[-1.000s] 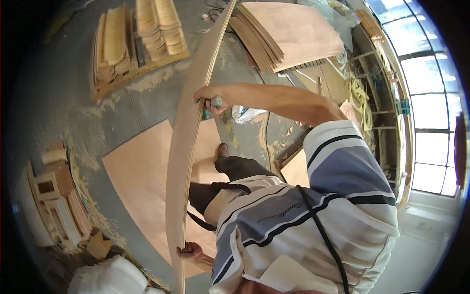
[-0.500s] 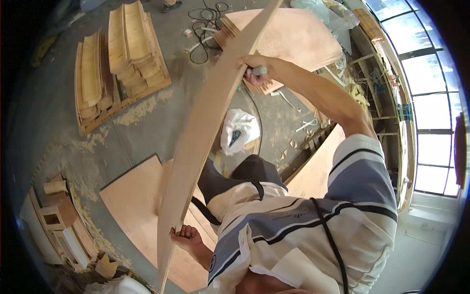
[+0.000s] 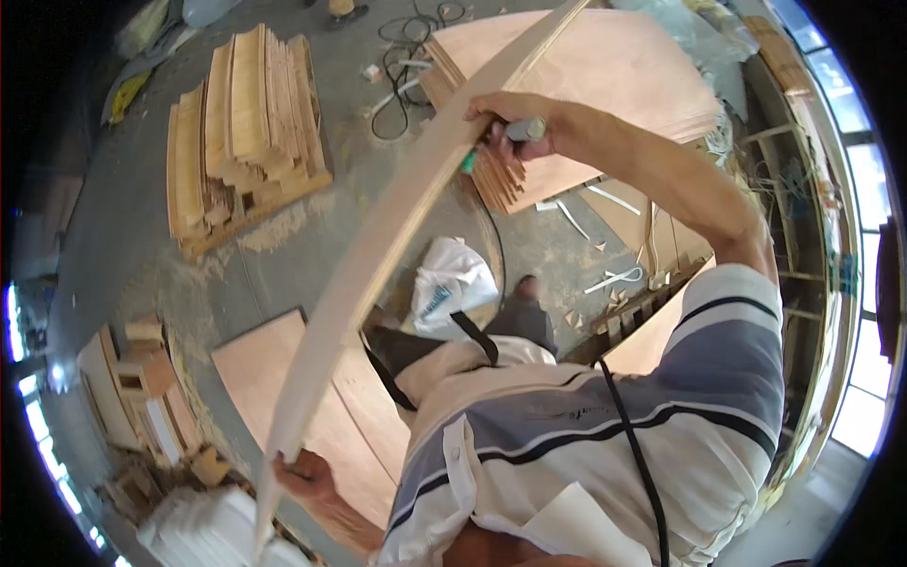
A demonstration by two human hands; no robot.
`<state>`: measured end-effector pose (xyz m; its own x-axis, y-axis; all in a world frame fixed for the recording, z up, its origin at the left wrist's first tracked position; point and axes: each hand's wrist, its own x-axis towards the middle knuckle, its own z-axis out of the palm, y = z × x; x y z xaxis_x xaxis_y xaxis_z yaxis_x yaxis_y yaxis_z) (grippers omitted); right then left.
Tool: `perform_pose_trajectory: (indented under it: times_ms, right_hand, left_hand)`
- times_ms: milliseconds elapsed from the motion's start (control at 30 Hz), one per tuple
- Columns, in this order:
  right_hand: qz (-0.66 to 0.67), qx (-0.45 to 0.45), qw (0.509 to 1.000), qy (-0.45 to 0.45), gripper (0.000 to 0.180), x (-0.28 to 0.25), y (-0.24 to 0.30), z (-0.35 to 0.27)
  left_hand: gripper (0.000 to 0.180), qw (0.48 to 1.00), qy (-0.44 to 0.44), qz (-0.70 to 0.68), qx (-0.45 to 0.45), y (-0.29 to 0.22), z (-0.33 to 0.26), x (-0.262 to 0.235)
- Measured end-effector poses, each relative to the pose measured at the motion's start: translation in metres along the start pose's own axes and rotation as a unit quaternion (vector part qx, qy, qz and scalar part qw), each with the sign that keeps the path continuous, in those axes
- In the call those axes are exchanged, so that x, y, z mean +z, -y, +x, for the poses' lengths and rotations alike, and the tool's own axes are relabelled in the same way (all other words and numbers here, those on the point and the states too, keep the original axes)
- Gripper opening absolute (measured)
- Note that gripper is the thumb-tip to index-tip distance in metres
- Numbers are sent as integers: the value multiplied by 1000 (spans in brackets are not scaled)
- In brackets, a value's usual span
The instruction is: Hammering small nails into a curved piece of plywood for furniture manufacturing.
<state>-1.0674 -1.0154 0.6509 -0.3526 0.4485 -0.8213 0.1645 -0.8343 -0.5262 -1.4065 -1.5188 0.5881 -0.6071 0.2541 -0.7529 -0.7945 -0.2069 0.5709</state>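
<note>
Wood, pale pink-brown: one long board [image 3: 375, 241] slants across the view, and two hands hold it. One grey-handled tool [image 3: 525, 129] sits in the right hand [image 3: 518, 128] as well. Around them are one white sack [image 3: 455, 293], one flat stack of sheets [image 3: 605, 71], one pallet [image 3: 283, 202] of curved wooden pieces too many to count, and at least two sheets on the floor [image 3: 293, 227]. The right hand is clamped on the board's right edge, toward its far end; the left hand [image 3: 310, 479] is closed on the same edge, toward the near end. The board lies mostly to the left of the right hand's fingers, above the floor.
</note>
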Motion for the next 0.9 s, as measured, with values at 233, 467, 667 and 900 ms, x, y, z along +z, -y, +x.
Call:
perform_pose_trajectory:
  times_ms: [233, 467, 667, 900]
  right_hand:
    - [15, 54, 992, 112, 21, -127, 21, -49]
    - [-71, 114, 984, 116, 20, -128, 65, -47]
    - [-127, 250, 951, 129, 21, -59, 86, -13]
    - [-194, 258, 945, 54, 22, 43, 27, 26]
  left_hand:
    - [24, 994, -55, 20, 88, 89, -188, 73]
    - [28, 988, -129, -47, 66, 133, -212, 70]
    - [30, 987, -128, -96, 4, 139, -184, 24]
    - [29, 957, -274, -81, -55, 187, -102, -49]
